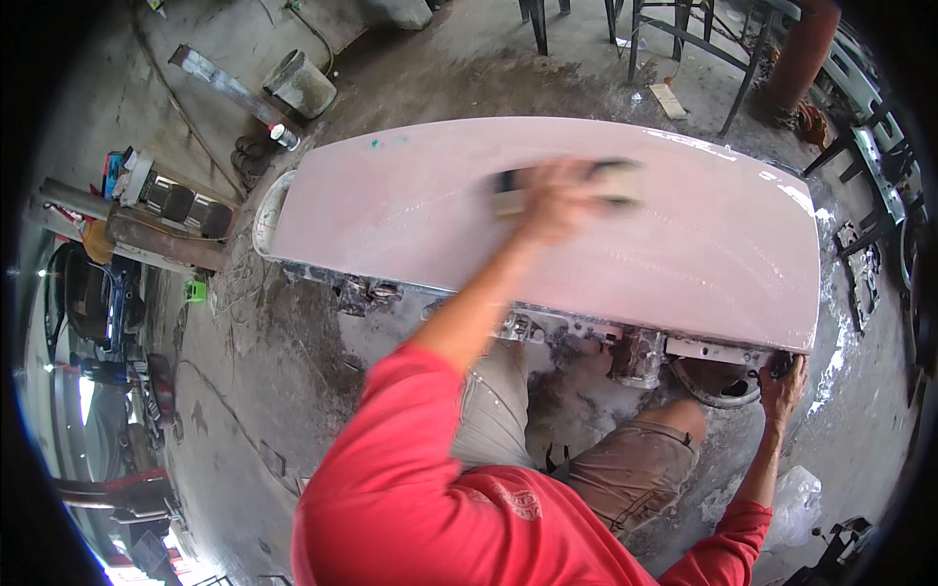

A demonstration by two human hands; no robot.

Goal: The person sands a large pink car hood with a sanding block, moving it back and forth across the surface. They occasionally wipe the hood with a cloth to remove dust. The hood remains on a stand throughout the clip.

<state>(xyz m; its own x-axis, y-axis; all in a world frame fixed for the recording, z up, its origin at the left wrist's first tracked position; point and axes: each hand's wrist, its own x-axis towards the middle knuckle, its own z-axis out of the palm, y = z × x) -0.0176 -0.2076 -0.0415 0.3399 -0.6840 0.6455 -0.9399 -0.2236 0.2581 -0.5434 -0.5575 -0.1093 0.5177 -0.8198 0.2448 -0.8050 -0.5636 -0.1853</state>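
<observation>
A long pale pink painted panel (684,244) lies across the view, with wet streaks and white patches on it. My left hand (559,200) grips a beige and dark flat block (616,184) against the upper middle of the panel; both are blurred by motion. My right hand (783,386) holds the panel's lower right corner, with fingers curled at the edge. Metal fittings (635,356) show along the near underside, above my knees.
A white bucket (264,230) is at the panel's left end. Behind stand a dirty pail (298,86), dark chairs (699,41) and a red cylinder (799,59). Pipes (161,239) lie at the left; a plastic bag (796,508) sits at lower right.
</observation>
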